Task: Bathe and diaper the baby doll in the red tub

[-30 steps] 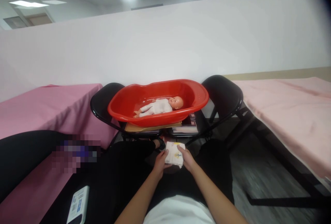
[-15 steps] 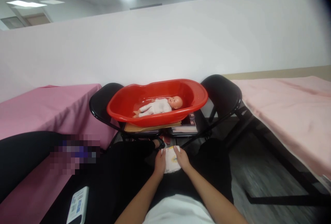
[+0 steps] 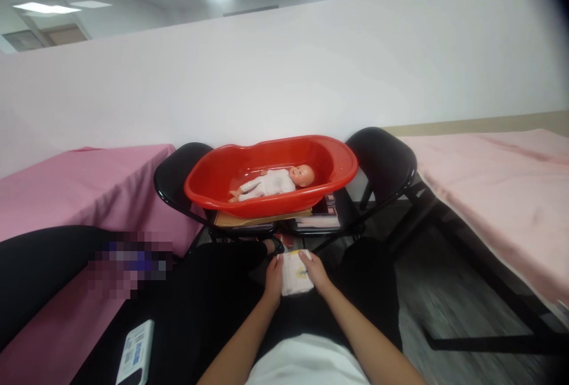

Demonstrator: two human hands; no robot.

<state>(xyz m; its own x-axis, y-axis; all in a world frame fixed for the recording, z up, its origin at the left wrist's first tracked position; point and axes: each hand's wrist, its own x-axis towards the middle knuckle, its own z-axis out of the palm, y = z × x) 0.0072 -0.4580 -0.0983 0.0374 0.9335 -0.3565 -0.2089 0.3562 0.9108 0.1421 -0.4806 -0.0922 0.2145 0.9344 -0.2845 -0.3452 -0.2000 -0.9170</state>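
Both my hands grip a small folded diaper [image 3: 297, 273], white with a yellow strip along its top and a yellow-blue print. My left hand [image 3: 274, 279] pinches its left edge, thumb on top. On the right edge my right hand [image 3: 317, 270] holds it the same way, the fingers partly hidden underneath. Beyond them, a baby doll [image 3: 273, 182] in a white suit lies on its back in a red baby bath [image 3: 208, 198], head to the right. The bath is well apart from my hands.
Black chairs [image 3: 383, 166] support the bath, with books [image 3: 323, 219] and a brown board [image 3: 249, 219] beneath it. Pink-covered tables [image 3: 489, 183] flank both sides. A white phone-like device [image 3: 136, 352] lies at lower left, near another person's dark-clothed leg [image 3: 48, 260]. A white partition [image 3: 284, 77] stands behind.
My hands have spread very slightly, and the diaper looks a little flatter and wider between them. The doll and bath have not moved.
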